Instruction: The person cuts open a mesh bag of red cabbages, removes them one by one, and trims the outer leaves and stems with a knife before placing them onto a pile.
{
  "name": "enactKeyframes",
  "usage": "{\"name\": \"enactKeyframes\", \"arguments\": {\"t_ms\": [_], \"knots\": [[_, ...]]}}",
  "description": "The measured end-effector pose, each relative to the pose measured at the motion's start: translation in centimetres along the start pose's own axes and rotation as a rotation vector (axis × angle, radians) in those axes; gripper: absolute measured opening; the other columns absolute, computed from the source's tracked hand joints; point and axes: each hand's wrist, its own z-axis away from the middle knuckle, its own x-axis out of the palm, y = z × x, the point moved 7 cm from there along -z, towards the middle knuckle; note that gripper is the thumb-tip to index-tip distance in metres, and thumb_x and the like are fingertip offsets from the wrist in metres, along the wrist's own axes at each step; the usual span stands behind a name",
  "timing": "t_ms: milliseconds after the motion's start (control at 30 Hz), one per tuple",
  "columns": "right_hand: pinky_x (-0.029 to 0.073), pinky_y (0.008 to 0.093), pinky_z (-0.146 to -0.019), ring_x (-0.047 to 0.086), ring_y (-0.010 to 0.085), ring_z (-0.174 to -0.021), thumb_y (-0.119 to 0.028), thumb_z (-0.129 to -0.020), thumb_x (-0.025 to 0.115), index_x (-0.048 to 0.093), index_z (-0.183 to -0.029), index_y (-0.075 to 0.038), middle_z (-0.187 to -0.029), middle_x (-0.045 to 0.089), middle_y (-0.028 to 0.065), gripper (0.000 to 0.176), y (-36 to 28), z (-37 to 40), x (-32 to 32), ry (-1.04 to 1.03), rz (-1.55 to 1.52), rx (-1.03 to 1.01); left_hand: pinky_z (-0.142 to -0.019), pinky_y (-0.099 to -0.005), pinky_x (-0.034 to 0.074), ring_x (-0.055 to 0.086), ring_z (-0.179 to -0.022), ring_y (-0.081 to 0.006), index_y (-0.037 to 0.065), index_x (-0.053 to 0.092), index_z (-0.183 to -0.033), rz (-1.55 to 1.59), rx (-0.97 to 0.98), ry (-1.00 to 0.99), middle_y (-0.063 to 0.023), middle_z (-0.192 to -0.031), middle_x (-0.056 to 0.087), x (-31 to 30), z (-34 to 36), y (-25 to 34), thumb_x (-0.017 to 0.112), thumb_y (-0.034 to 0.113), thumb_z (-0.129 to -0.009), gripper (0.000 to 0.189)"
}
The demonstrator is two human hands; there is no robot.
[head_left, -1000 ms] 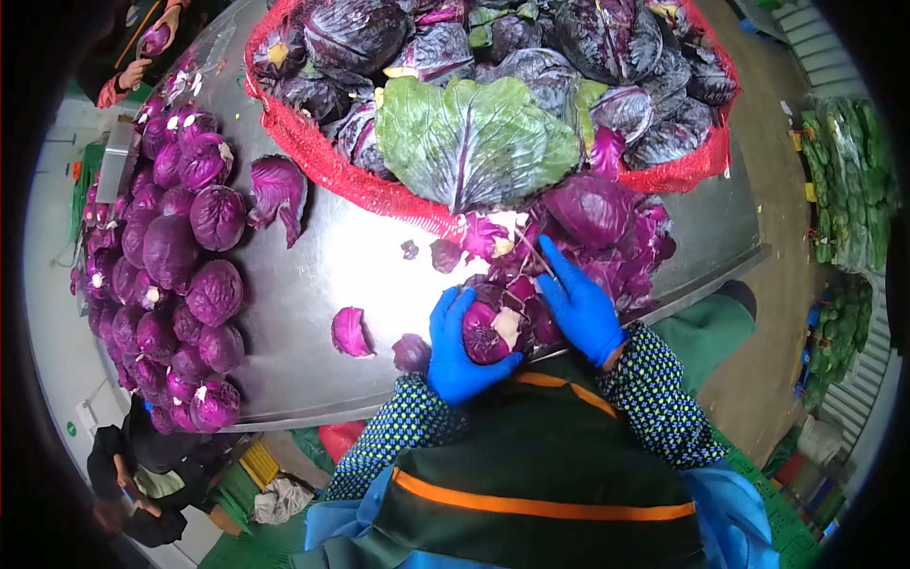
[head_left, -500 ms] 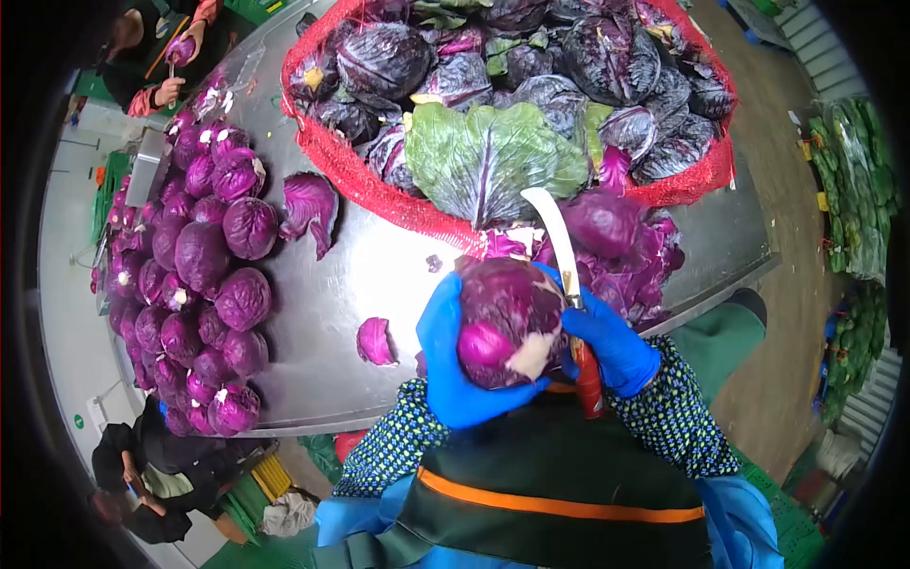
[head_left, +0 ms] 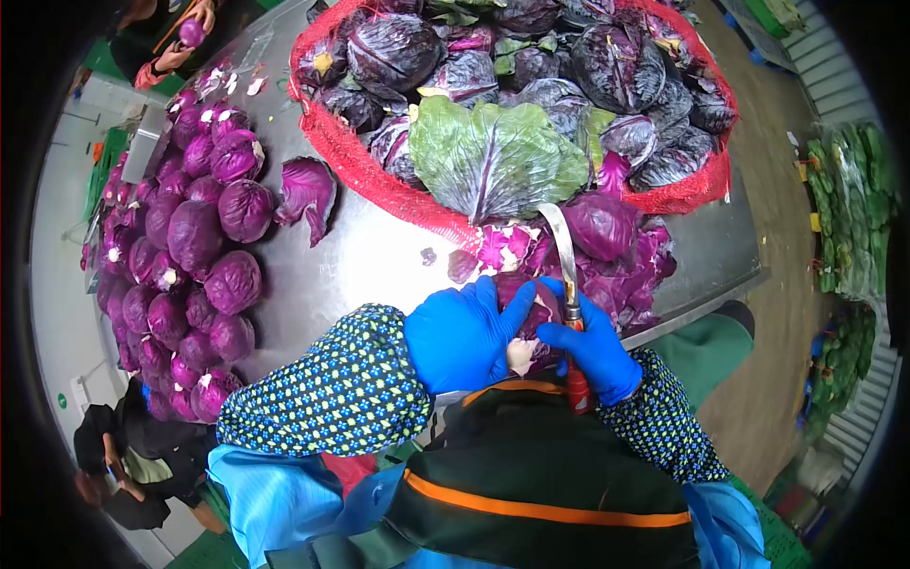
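Note:
A red cabbage (head_left: 536,309) is between my two blue-gloved hands at the table's near edge, its pale cut stem end toward me. My left hand (head_left: 463,334) lies over its left and upper side, fingers curled round it and hiding much of it. My right hand (head_left: 597,349) grips a knife (head_left: 577,379) by its red handle, the curved blade pointing up and away from me. That hand is also against the cabbage's right side. Just beyond are loose purple leaves (head_left: 621,289) and another red cabbage (head_left: 601,226).
A red mesh sack (head_left: 365,180) of dark untrimmed cabbages, with a big green leaf (head_left: 498,156), fills the far side of the metal table (head_left: 355,261). Trimmed cabbages (head_left: 194,237) are piled at left. A co-worker's hands (head_left: 180,52) hold a small cabbage at upper left.
My left hand has moved from the cabbage's left side to over its top, the forearm swinging outward. The cabbage has turned and is more covered. The knife has shifted slightly, still in my right hand.

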Motion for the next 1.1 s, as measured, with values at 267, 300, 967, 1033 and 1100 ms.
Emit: {"name": "enactKeyframes", "arguments": {"t_ms": [267,300,967,1033,1100], "knots": [[0.049,0.0259,-0.059,0.054,0.0105,-0.075,-0.023,-0.078,0.061,0.037,-0.137,-0.011,-0.090,0.051,-0.0002,0.065,5.9,-1.0,0.1,-0.086,-0.358,0.385,-0.048,-0.0267,0.039,0.046,-0.050,-0.0100,0.006,0.061,-0.082,0.887,-0.463,0.311,-0.0040,-0.057,0.054,4.6,-2.0,-8.8,0.052,0.018,-0.085,0.015],[0.050,0.0266,-0.059,0.054,0.0112,-0.076,-0.022,-0.078,0.061,0.036,-0.137,-0.011,-0.093,0.052,0.0009,0.065,6.3,-1.0,0.1,-0.080,-0.370,0.465,-0.048,-0.0267,0.039,0.046,-0.050,-0.0100,0.006,0.061,-0.082,0.880,-0.462,0.315,-0.0040,-0.057,0.054,6.5,-1.9,-10.0,0.052,0.018,-0.085,0.015],[0.040,0.0403,-0.098,0.035,0.0305,-0.130,-0.012,-0.076,0.069,0.039,-0.137,-0.014,-0.144,0.027,0.0161,0.068,-7.5,2.7,3.8,0.025,0.696,-0.784,-0.099,-0.0390,0.039,0.041,-0.120,-0.0278,0.002,0.012,-0.140,1.148,-0.552,0.720,-0.0183,-0.132,0.032,4.5,5.6,-1.2,0.082,0.012,-0.062,0.105],[0.046,0.0396,-0.092,0.047,0.0324,-0.120,-0.015,-0.075,0.072,0.052,-0.126,-0.012,-0.134,0.042,0.0174,0.054,-8.1,2.6,4.0,0.097,0.849,-0.972,-0.100,-0.0403,0.038,0.040,-0.121,-0.0289,0.002,0.015,-0.140,1.094,-0.531,0.720,-0.0188,-0.131,0.031,3.8,5.6,-1.1,0.083,0.016,-0.059,0.107],[0.052,0.0363,-0.079,0.061,0.0294,-0.098,-0.018,-0.073,0.073,0.058,-0.114,-0.010,-0.113,0.059,0.0126,0.044,-8.1,2.5,3.4,0.099,0.773,-1.005,-0.101,-0.0416,0.036,0.039,-0.122,-0.0301,0.001,0.017,-0.139,1.037,-0.525,0.734,-0.0194,-0.131,0.031,2.9,5.8,-0.9,0.085,0.019,-0.057,0.108]]}}
